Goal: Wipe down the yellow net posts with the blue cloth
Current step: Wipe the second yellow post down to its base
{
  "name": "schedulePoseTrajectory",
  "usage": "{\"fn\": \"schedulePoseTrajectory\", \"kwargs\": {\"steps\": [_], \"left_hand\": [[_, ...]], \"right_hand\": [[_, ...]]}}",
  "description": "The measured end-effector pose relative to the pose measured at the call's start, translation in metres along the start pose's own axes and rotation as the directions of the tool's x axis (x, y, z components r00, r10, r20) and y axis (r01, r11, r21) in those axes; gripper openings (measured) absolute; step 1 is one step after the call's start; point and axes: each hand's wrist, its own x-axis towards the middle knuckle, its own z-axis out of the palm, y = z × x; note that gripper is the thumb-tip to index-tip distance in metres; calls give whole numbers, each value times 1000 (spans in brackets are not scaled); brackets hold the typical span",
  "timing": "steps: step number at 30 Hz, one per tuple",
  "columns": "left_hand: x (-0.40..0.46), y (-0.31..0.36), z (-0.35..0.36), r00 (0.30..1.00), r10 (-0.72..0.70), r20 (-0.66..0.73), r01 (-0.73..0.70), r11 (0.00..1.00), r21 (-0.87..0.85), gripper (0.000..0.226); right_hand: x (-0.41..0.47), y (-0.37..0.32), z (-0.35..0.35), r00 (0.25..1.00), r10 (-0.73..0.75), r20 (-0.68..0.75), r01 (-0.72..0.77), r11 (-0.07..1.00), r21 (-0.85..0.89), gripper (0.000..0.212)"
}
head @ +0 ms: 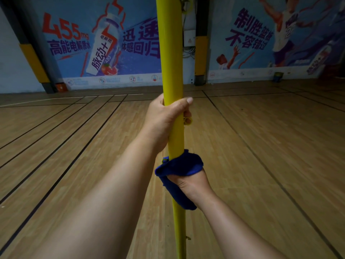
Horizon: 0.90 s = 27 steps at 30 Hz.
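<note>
Yellow post (172,71), one in view, standing upright with its long axis running top to bottom, both your hands on it.

Your left hand (164,118) wraps the post with fingers curled round it; just below, your right hand (190,182) grips one blue cloth (179,165) bunched around the post. A small yellow ring fitting (187,120) sticks out beside your left fingers. Behind the post, two wall banners (74,43); the left one reads "455mg" beside a printed bottle.
</note>
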Motion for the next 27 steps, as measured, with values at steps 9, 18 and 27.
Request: {"fn": "schedulePoseTrajectory", "kwargs": {"steps": [9,18,27], "left_hand": [[-13,-5,-1,998,-53,43,52,998,19,34],[-18,-5,1,1000,-23,15,23,999,48,21],[-17,-6,0,999,-16,33,15,999,37,24]], "right_hand": [[11,21,0,970,210,125,-238,689,684,29],[9,38,-10,969,246,25,-208,754,623,62],[11,28,-7,993,-68,-96,70,997,14,51]]}}
